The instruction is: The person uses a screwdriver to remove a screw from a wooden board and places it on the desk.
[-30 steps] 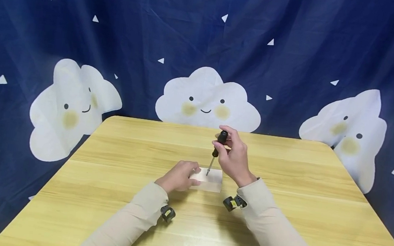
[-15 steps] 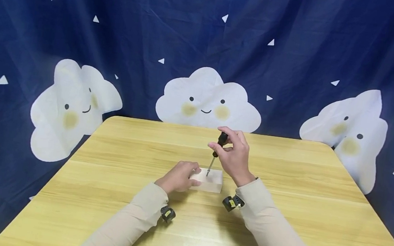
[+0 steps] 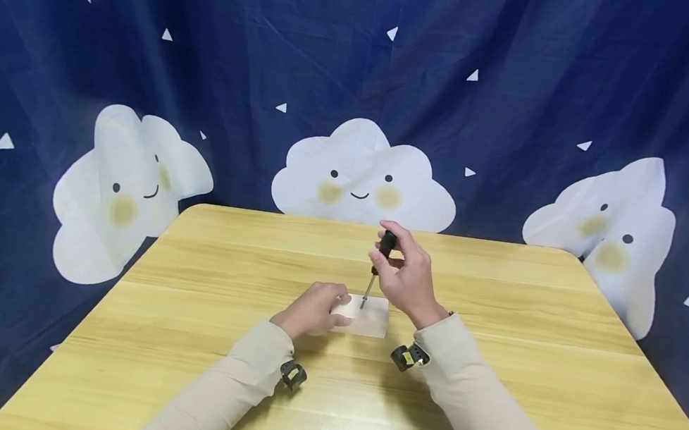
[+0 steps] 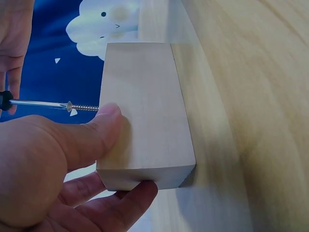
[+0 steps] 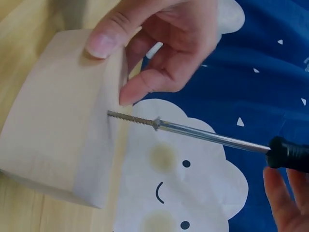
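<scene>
A pale wooden block (image 3: pixel 368 325) lies on the table, its left end held by my left hand (image 3: pixel 310 308) with thumb and fingers on opposite sides. From the block's top face a threaded screw (image 5: pixel 131 118) stands up, its point at the wood and much of its thread exposed. The tip of a black-handled screwdriver (image 3: pixel 387 244) sits on the screw's head, in line with it and slightly tilted. My right hand (image 3: pixel 411 281) grips the handle between thumb and fingers. In the left wrist view the screwdriver's shaft (image 4: pixel 41 103) shows, with most of the handle cut off.
The light wood-grain table (image 3: pixel 216 278) spreads around both hands. Behind it hangs a dark blue curtain (image 3: pixel 338 44) with white clouds and triangles. A small black device is strapped at each wrist.
My right thumb lifts off the handle half a second ago and is back against it now, fingers shifting around the handle. The left hand and block stay in place.
</scene>
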The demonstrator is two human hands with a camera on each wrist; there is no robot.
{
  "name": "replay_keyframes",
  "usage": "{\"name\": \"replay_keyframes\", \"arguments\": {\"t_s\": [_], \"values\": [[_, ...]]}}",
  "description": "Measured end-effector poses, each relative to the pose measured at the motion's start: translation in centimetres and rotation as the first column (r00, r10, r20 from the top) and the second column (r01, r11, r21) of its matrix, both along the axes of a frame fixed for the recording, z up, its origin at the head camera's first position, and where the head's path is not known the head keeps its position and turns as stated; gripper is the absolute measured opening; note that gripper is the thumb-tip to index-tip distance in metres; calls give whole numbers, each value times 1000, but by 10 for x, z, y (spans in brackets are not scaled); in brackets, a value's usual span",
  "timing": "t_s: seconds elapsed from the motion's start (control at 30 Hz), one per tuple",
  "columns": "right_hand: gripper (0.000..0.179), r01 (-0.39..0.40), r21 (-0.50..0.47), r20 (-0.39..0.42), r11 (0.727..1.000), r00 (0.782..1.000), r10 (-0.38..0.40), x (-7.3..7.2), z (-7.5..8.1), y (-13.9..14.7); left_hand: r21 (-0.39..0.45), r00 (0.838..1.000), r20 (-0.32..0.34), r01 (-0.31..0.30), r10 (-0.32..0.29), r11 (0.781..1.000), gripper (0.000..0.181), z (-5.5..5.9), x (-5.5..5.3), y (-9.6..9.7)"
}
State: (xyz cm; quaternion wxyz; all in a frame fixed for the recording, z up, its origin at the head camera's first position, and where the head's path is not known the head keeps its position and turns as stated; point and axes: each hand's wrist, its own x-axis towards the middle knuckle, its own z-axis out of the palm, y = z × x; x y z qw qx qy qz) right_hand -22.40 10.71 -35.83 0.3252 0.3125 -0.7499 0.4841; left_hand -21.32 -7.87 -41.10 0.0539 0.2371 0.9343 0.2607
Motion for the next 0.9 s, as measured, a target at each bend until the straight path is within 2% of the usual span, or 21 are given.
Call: {"name": "replay_keyframes", "arguments": {"t_s": [0.13, 0.3, 0.4, 0.5, 0.63, 0.73, 0.9], "values": [[57, 94, -3, -45, 996, 995, -94, -1, -4, -1, -4, 1000, -6, 5, -5, 1000, 34, -1, 0, 0], [55, 111, -21, -71, 994, 991, -113, -1, -5, -3, 2, 1000, -15, 10, -10, 1000, 34, 0, 0, 0], [56, 88, -11, -74, 996, 993, -88, -1, -4, -3, 3, 1000, -24, 12, -12, 1000, 33, 0, 0, 0], [60, 19, -3, -55, 1000, 998, -19, -1, -3, -3, 3, 999, -31, 12, -11, 1000, 33, -1, 0, 0], [54, -56, -5, -25, 998, 998, 56, -1, -3, -3, 2, 999, -33, 11, -11, 1000, 32, -1, -1, -1], [49, -8, 10, -36, 1000, 999, 8, -1, -4, -3, 0, 1000, -30, 10, -10, 1000, 33, -1, -2, -1], [57, 127, 20, -66, 992, 990, -126, 0, -4, -3, -3, 999, -31, 13, -13, 1000, 33, -1, -1, -1]]}}
